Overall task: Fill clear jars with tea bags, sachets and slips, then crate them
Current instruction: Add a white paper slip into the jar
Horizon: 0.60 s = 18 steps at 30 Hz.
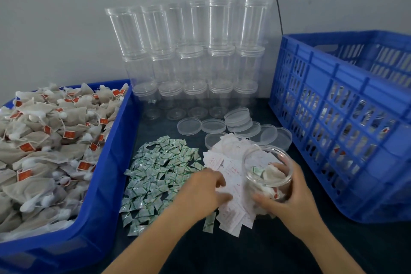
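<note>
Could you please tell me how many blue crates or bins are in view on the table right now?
2. A solid-walled blue bin on the left holds the tea bags; a slotted blue crate on the right holds filled jars, seen only through its slots. None others show.

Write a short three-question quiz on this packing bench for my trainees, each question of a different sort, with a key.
1. True or false: the open jar held by the right hand already has a lid on it.
2. Multiple choice: what is the left hand reaching onto? A) the tea bags in the blue tray B) the white paper slips C) the loose lids
3. Fill in: the pile of green-and-white sachets lies between the blue tray and the ____.

Key
1. False: its mouth is open, with tea bags and a sachet visible inside.
2. B.
3. Paper slips.
</note>
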{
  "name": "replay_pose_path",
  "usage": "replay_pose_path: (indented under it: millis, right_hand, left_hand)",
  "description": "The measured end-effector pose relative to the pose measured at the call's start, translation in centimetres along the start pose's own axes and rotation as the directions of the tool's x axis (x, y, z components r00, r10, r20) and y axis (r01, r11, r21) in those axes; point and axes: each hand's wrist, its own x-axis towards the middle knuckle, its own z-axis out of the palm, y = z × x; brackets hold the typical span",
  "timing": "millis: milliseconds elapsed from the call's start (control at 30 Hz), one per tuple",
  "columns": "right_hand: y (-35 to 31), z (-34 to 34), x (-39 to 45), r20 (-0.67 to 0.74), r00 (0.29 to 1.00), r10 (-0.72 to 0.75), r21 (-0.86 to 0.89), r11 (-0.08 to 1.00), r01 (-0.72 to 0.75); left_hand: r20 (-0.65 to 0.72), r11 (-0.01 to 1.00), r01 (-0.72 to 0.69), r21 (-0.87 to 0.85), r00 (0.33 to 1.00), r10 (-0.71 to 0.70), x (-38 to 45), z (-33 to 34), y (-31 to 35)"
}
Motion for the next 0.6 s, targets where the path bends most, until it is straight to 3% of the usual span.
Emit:
replay_pose_path:
  millis: [100,167,367,600]
  right_hand:
    - [0.3,-1.0,-0.3,-0.034,0.999,0.016,-0.018,1.000,-0.016]
    - [0.4,-1.3,-0.4,-0.038,0.999,0.027,-0.029,0.999,-0.028]
    - [0.9,-1.3,-0.5,-0.048,0.998,0.036,-0.036,0.999,-0.038]
    - [1.0,-1.1,-0.4,-0.036,0.998,0.049,-0.039,0.998,-0.050]
  left_hand:
    - [0.146,0.980,-0.041,0.193,0.989,0.013,-1.1,2.1,-0.2]
    - [0.169,0.968,-0.072,0.241,0.985,0.031,-1.3,2.8,0.0]
    - [0.150,0.999,-0.041,0.000,0.988,0.041,-0.6,3.1,0.0]
    - [0.147,0.993,0.002,-0.115,0.989,0.016,0.5,3.3,-0.4]
